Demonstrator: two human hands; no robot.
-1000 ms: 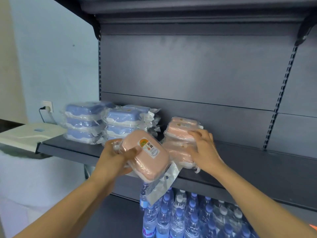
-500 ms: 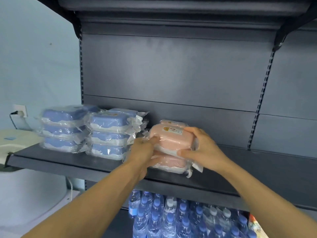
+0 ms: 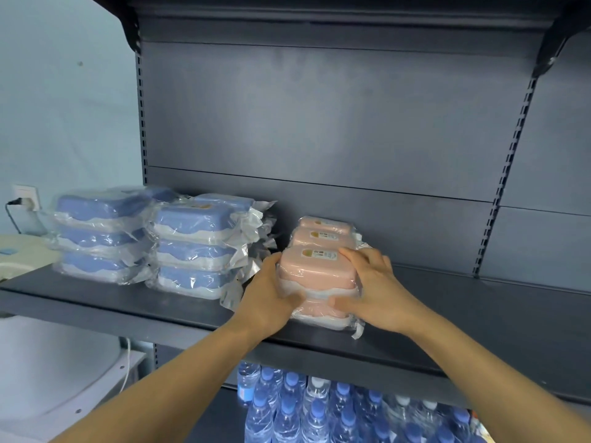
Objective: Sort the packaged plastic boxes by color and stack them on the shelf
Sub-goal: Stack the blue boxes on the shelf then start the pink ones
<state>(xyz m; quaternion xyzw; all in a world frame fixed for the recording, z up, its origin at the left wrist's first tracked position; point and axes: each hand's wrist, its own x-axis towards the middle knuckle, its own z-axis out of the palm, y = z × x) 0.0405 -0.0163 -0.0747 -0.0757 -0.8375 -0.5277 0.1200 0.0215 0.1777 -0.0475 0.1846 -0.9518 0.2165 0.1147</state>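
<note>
A wrapped pink box (image 3: 318, 270) lies on top of another pink box (image 3: 323, 313) at the front of the dark shelf (image 3: 128, 302). My left hand (image 3: 271, 294) grips its left end and my right hand (image 3: 372, 282) grips its right end, thumbs at the front. More pink boxes (image 3: 323, 230) are stacked right behind it. To the left stand two stacks of wrapped blue boxes (image 3: 195, 247), the farther-left stack (image 3: 99, 235) near the shelf's end.
The shelf's right half is bare. Its grey back panel (image 3: 319, 123) rises behind the boxes, with another shelf overhead. Packs of water bottles (image 3: 319, 410) with blue caps stand below. A white appliance (image 3: 38, 362) and a wall socket (image 3: 27, 196) are at the left.
The pink box went from my left hand, tilted in front of the shelf, up onto the front pink stack. Both hands now hold it there flat.
</note>
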